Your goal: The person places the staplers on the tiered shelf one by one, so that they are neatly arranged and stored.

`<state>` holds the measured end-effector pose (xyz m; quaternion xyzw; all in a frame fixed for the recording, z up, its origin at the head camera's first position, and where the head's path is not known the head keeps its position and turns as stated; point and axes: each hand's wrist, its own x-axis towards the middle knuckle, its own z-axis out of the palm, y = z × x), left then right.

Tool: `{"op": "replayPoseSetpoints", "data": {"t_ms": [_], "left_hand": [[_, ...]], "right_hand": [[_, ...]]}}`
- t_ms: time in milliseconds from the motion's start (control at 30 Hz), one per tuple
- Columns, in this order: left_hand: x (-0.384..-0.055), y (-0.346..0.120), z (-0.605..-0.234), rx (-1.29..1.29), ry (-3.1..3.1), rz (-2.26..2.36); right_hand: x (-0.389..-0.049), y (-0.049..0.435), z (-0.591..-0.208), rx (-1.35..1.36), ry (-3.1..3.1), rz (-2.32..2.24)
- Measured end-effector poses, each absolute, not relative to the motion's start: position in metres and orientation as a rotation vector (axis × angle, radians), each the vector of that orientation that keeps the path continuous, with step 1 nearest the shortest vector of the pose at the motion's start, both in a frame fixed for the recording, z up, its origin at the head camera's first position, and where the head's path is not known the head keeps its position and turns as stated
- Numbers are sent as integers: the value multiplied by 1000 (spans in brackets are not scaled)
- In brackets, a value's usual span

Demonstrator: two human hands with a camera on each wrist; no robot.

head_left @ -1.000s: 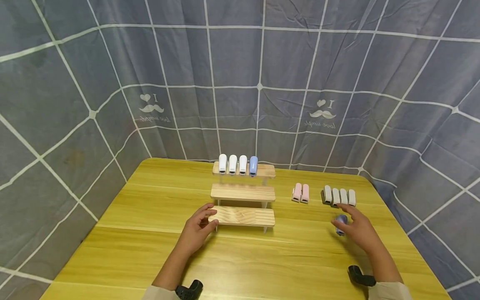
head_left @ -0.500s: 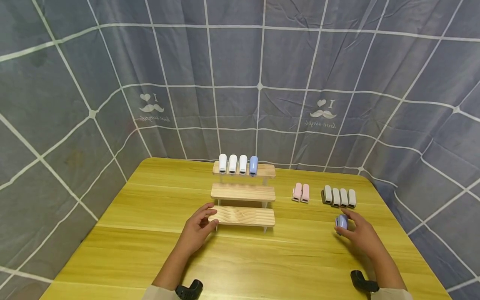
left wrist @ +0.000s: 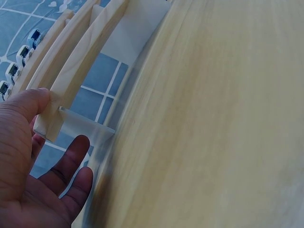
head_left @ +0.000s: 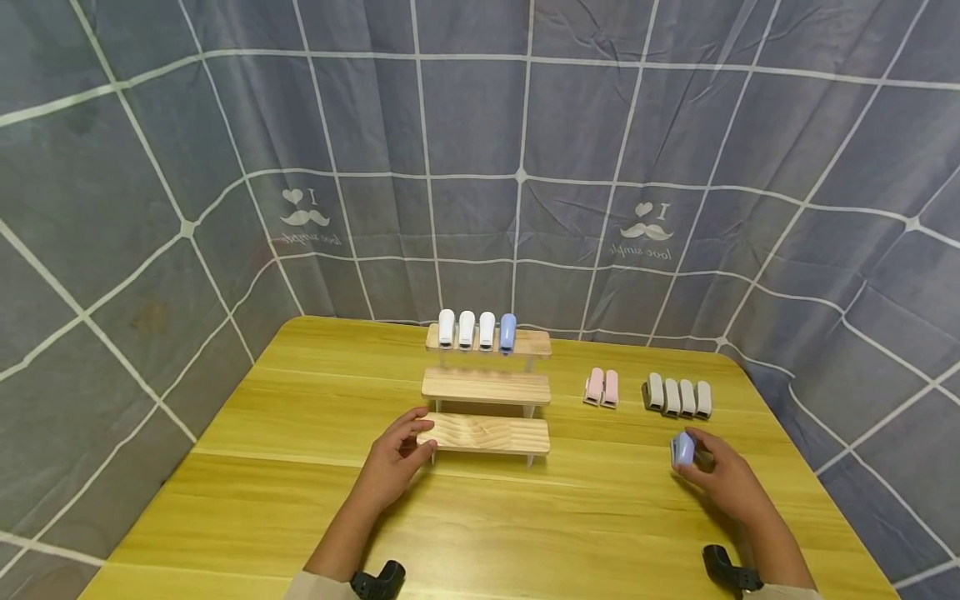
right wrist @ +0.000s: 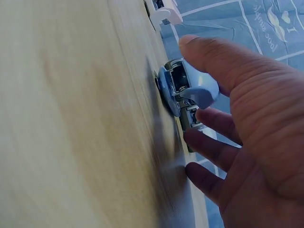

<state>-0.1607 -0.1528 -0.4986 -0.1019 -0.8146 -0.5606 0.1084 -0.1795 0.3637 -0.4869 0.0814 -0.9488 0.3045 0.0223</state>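
Observation:
My left hand (head_left: 397, 452) grips the left end of the lowest board of a three-tier wooden display stand (head_left: 487, 433). In the left wrist view the thumb lies on that board (left wrist: 78, 66), and two fingers extend below it, beside a clear support. At the right, my right hand (head_left: 726, 475) holds a small blue stapler (head_left: 682, 448) between thumb and fingers, close over the table. The right wrist view shows the blue stapler (right wrist: 190, 85) from its end, with the thumb on one side and the index finger opposite; the other fingers are spread.
On the top tier stand three white staplers (head_left: 466, 330) and one blue stapler (head_left: 507, 332). Two pink staplers (head_left: 602, 387) and a row of several grey-white staplers (head_left: 679, 396) lie right of the stand. A grey checked curtain (head_left: 480, 217) hangs behind the wooden table (head_left: 585, 517).
My right hand has closed in on the blue stapler from the right and taken hold of it, the stapler turning slightly. The left hand stays on the stand.

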Motion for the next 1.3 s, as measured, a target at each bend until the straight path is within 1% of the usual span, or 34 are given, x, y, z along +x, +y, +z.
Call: {"op": "replayPoseSetpoints", "data": {"t_ms": [300,1300], "left_hand": [[-161,-152,-497,-298,-2400,-1649],[-161,-152,-500,-296,-2393,-1627]], "right_hand": [[-178,364,-492,271,-2903,965],[-176,360,-493,142,-2910,1011]]}}
